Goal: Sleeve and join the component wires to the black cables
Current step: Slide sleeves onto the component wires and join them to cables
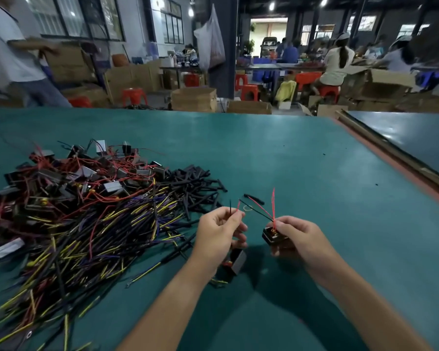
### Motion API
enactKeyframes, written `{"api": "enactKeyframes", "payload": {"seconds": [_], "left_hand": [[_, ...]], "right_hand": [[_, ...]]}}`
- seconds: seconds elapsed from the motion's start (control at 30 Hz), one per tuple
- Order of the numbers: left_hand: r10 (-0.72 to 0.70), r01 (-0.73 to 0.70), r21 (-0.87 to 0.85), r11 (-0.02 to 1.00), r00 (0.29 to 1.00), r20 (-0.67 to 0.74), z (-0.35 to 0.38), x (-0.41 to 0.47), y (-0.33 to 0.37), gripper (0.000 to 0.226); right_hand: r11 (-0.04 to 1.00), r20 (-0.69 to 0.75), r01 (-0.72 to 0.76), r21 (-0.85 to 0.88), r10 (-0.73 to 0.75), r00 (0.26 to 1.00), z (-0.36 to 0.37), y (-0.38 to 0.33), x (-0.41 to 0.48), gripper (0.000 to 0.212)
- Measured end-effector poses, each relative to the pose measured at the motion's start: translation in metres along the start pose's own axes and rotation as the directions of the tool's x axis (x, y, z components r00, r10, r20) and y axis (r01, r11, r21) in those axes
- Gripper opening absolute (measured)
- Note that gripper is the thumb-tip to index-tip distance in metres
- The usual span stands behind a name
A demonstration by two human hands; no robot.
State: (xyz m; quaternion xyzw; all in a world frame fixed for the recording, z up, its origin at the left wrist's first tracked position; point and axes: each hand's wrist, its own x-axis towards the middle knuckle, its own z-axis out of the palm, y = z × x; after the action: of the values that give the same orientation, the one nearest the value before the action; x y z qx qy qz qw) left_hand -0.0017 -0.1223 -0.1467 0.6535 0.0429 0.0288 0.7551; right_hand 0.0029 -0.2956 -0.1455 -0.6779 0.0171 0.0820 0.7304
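My left hand (218, 231) pinches the thin red and black wire ends (235, 207) of a small black component (235, 262) that hangs below it, just over the table. My right hand (298, 240) grips a second black component (270, 235), whose red wires (273, 206) stand up and whose black wire slants toward the left. A short black sleeve (256, 200) lies on the table just beyond the hands. To the left lies a heap of black cables with yellow and purple leads (86, 236).
A pile of black components with red wires (74, 173) sits at the far left of the green table (314, 160). Loose black sleeves (195, 183) lie beside it. A second table (416, 138) adjoins on the right. People, boxes and red stools fill the background.
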Motion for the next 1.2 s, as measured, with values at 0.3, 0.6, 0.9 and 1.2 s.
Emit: {"api": "enactKeyframes", "payload": {"seconds": [0.3,0.6,0.9,1.2], "left_hand": [[0.079,-0.084,0.137,0.987,0.996,0.042,-0.010,0.000,0.005,0.028],[0.148,-0.190,0.380,0.905,0.980,0.136,-0.011,-0.002,-0.001,0.048],[0.181,-0.241,0.679,0.693,0.970,0.160,-0.013,0.002,-0.010,0.056],[0.190,-0.261,0.737,0.623,0.965,0.181,-0.011,-0.004,-0.007,0.040]], "right_hand": [[0.782,-0.062,0.155,-0.604,-0.240,0.969,-0.018,0.011,0.005,0.025],[0.599,-0.110,0.263,-0.756,-0.513,0.852,-0.007,0.016,-0.002,0.019],[0.291,0.136,0.279,-0.915,-0.430,0.892,0.012,0.026,0.008,0.028],[0.502,-0.011,0.260,-0.825,-0.474,0.880,0.009,0.024,0.004,0.008]]}}
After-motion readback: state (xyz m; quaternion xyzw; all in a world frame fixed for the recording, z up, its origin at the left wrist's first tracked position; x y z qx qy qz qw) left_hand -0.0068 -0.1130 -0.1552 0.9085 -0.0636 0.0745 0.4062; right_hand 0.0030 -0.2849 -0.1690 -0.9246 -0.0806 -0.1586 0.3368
